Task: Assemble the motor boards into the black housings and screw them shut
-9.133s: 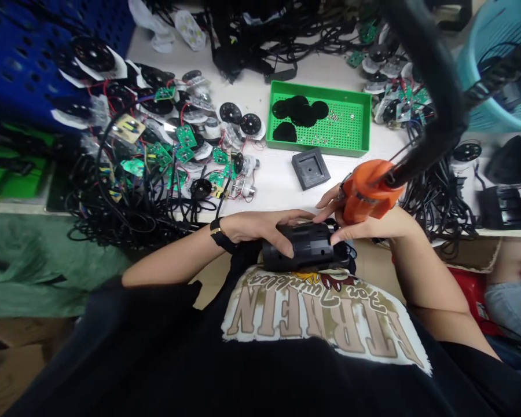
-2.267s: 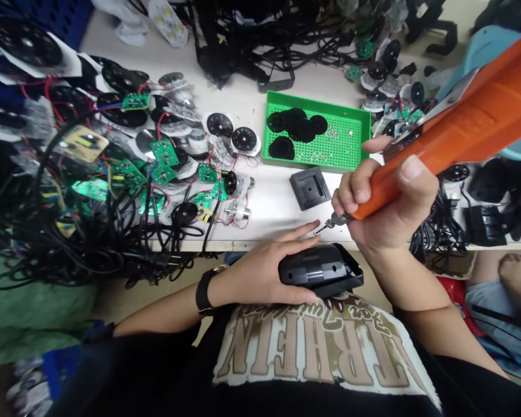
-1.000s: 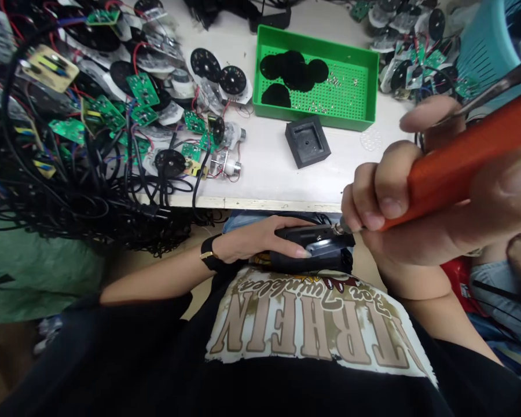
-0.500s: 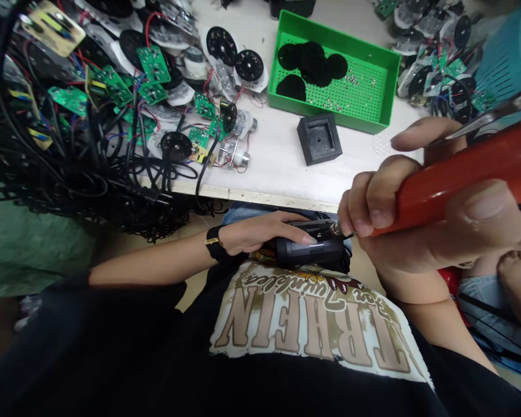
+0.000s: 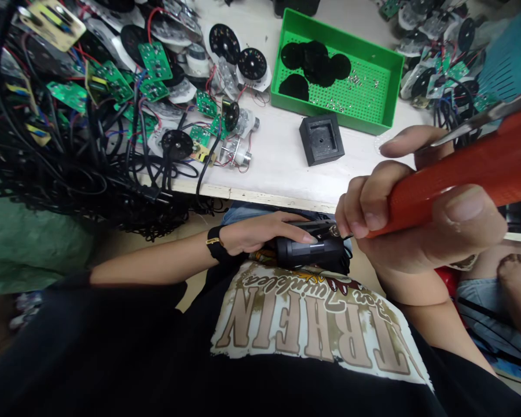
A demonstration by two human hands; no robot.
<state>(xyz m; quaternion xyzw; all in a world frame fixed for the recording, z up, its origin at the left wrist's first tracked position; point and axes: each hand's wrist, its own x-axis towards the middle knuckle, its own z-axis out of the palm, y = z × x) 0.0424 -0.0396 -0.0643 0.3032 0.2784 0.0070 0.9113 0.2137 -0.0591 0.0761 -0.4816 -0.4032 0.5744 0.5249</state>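
Note:
My left hand is closed round a black plastic housing held at my lap, its thumb or finger lying along the top. In my right hand is a red power screwdriver with a metal lever along its upper side. Its metal tip meets the right part of the housing, beside a small screw or hole. My forefinger is raised near the lever's end. The right palm and the tool's front end partly hide each other.
A green tray holds black discs and tiny screws. Nearby sits a black block fixture. Motor assemblies with green circuit boards and tangled black cables crowd the left. A blue basket and another person's hand are at right.
The screwdriver and my right hand have shifted slightly left, with the forefinger a little lower. My left hand and the housing look nearly the same; the view has moved slightly.

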